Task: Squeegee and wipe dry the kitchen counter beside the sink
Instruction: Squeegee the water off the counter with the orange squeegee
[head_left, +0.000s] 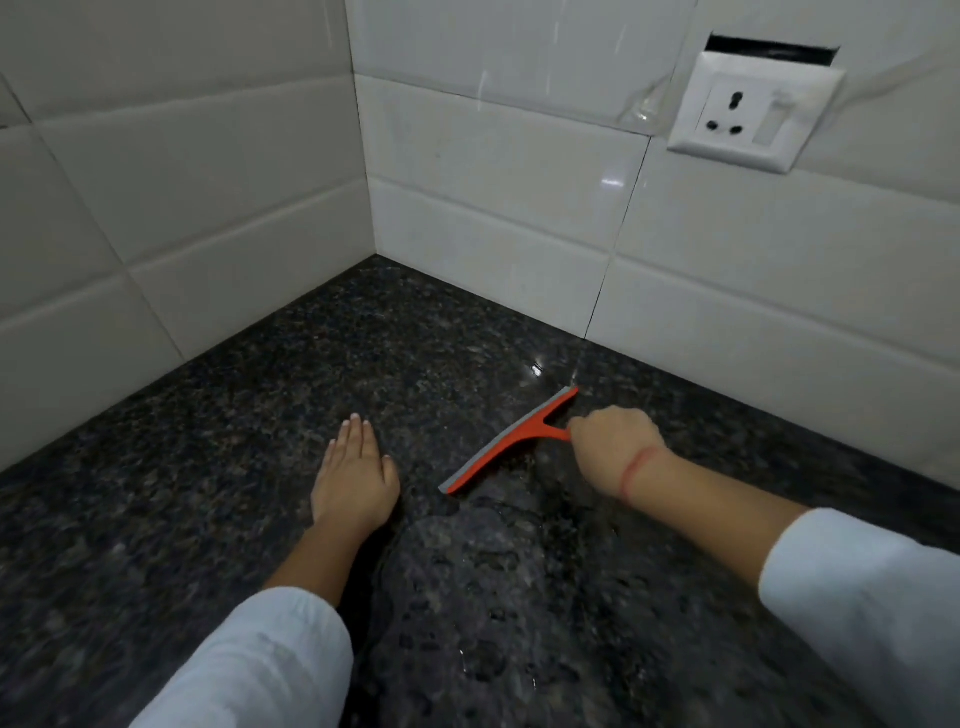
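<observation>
While the left hand (356, 467) lies flat and spread on the counter (208, 415), the right hand (613, 441) fists the squeegee (511, 441) handle

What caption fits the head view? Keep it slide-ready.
Right hand draws an orange squeegee across wet granite counter; left hand rests flat.

White tiled walls (208, 171) meeting in a corner; socket plate (753, 111) on the right one.

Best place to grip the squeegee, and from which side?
Grip the squeegee by its short orange handle, coming from the right, as the right hand does now. The handle juts away from the grey blade, which faces left toward the flat left hand.
</observation>
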